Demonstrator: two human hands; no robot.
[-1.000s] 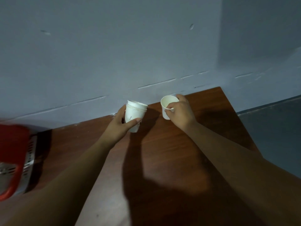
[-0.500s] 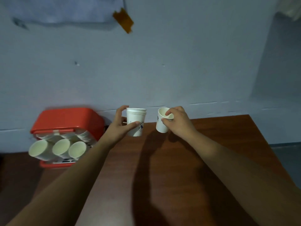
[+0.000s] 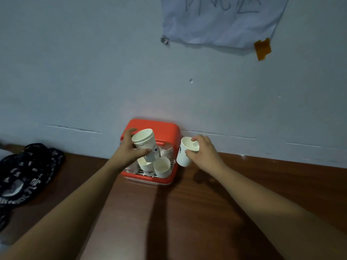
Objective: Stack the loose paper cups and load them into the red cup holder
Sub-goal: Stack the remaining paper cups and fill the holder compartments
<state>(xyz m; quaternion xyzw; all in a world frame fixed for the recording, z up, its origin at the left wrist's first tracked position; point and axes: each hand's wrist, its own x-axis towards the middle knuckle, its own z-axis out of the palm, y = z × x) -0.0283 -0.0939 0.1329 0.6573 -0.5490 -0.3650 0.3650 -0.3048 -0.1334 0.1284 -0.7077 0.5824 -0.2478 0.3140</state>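
Loading stage, I'd say. Left hand (image 3: pixel 129 152) has its fingers (image 3: pixel 127 136) wrapped round a short stack of cups (image 3: pixel 145 142), tilted, right in front of the red cup holder (image 3: pixel 169 131) at the back of the bench (image 3: pixel 187 212). Right hand (image 3: pixel 205 153) grips a single cup (image 3: pixel 185 153) just beside the holder. Next move: nest that one into the stack, then find a free slot, though it's too dim to tell which.

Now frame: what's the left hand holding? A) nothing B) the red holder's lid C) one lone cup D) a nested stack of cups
D: the left hand grips a stack of paper cups, several nested rims showing, in front of the red cup holder; the right hand holds a single cup.
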